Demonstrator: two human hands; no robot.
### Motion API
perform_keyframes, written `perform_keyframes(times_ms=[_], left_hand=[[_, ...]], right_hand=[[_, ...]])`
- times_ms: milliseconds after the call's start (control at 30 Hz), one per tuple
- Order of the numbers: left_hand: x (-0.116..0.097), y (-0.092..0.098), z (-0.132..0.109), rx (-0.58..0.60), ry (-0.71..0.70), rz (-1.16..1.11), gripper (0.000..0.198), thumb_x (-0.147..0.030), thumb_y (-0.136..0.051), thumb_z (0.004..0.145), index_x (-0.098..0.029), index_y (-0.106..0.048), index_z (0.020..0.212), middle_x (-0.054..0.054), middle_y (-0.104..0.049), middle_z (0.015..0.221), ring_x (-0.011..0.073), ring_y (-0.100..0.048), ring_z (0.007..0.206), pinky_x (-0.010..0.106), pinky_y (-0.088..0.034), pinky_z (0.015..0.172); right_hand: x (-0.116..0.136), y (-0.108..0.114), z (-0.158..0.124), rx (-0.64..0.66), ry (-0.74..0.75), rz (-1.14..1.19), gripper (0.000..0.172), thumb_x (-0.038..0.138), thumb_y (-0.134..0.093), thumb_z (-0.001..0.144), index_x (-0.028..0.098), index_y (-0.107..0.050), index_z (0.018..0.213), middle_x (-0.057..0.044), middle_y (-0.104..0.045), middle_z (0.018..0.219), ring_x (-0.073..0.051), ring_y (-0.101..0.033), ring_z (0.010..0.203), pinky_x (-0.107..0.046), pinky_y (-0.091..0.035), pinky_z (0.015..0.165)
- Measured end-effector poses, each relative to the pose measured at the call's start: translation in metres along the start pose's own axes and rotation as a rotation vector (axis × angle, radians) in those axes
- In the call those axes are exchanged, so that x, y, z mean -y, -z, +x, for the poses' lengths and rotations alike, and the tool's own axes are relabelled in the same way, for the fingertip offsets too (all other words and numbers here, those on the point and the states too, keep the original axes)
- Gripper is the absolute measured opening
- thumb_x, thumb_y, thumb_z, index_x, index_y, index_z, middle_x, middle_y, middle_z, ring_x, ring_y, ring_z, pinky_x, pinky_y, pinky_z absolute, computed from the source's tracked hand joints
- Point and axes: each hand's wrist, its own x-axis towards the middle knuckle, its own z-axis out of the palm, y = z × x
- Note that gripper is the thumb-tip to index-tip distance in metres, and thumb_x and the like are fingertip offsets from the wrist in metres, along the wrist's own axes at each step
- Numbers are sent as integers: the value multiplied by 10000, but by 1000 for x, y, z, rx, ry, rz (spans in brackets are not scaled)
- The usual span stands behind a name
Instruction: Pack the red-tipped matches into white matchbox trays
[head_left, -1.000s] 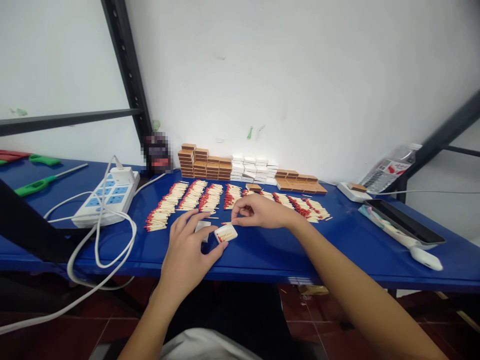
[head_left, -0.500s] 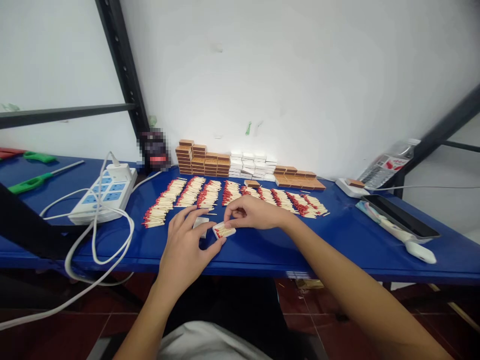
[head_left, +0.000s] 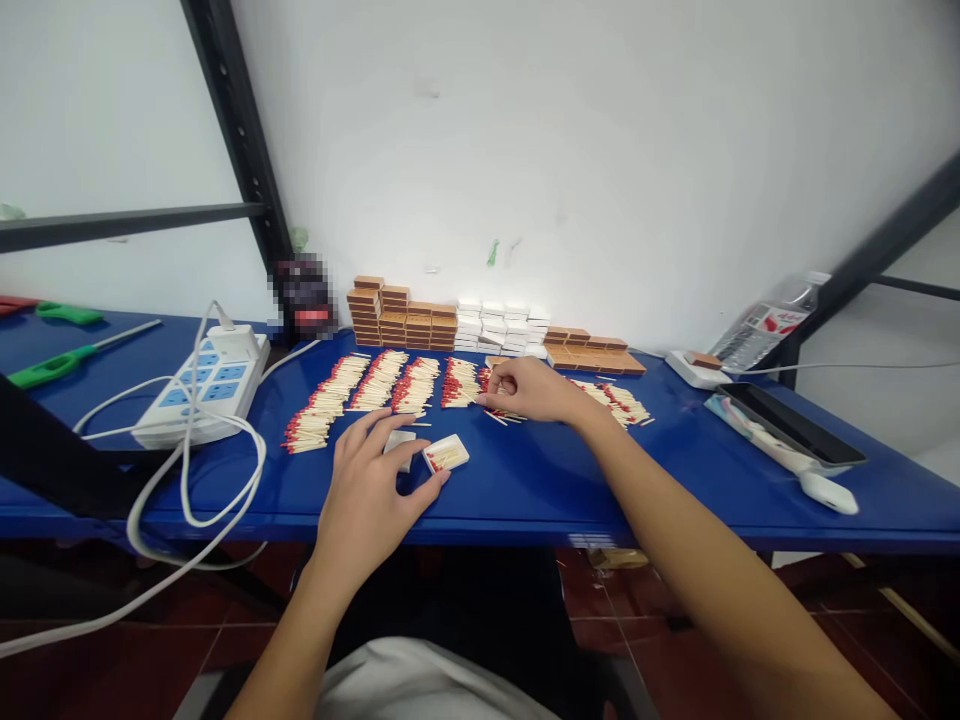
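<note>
My left hand [head_left: 375, 475] rests on the blue tabletop, its thumb and index finger at the edges of a small white matchbox tray [head_left: 456, 442], steadying it. Several red-headed matches [head_left: 448, 458] lie inside that tray. Just left of it, partly behind my fingers, is another small white box piece [head_left: 402, 451]. My right hand [head_left: 529, 388] reaches over the rows of loose matches [head_left: 459, 383], its thumb and fingertips pinched together on matches near the middle. The hand hides part of the rows behind it.
Brown matchboxes [head_left: 431, 325] and white trays [head_left: 491, 328] are stacked along the wall. On the left are a power strip [head_left: 199, 385] with looping white cable and a green-handled tool [head_left: 56, 368]. At right lie a phone [head_left: 787, 422], a white case [head_left: 828, 492] and a bottle [head_left: 772, 325].
My right hand has moved from above the tray, away and to the right, onto the loose matches. My left hand stays at the tray. The view has shifted slightly.
</note>
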Motion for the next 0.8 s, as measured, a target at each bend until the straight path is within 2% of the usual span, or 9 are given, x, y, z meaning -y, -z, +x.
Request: perform_keyframes(times_ms=[167,300,400,533,800], left_hand=[[0,-1,0,-1,2,4,202,-355,-836,922,-247,-813,1091,77,-736,1345,375,-571,1379,605,-454,1176],[0,-1,0,10,8,2,212,-353,-844,916,-252,-814,1099,76,-735,1356,377,-567,1383,605,-454,1176],[-1,0,0,8,7,2,210,-352,-842,917,-248,-814,1097,80,-735,1355,378,-572,1378,608,-458,1173],[-1,1,0,5,4,5,209,-350,-845,913,-242,-816,1089,82,-735,1351,381,-577,1374,612,-468,1165],[-1,1,1,1,2,13,194,-346,-836,919,-243,-812,1082,87,-739,1344,383,-583,1368,609,-472,1164]], right_hand=[[3,1,-3,131,-11,2,339,505,-776,846,188,-706,748,-11,-637,671,-147,-524,622,-300,-349,602],[7,13,-9,184,-25,-16,317,502,-792,829,191,-753,780,-3,-618,661,-138,-494,605,-300,-342,583],[7,26,-16,165,-116,-9,296,485,-795,825,193,-746,817,-10,-647,689,-137,-512,592,-296,-350,561],[4,38,-24,275,-230,2,273,460,-818,788,194,-761,809,-13,-644,665,-140,-512,554,-296,-345,525],[0,26,-18,336,-112,-69,166,333,-751,782,174,-756,733,-25,-669,706,-150,-534,646,-299,-356,600]])
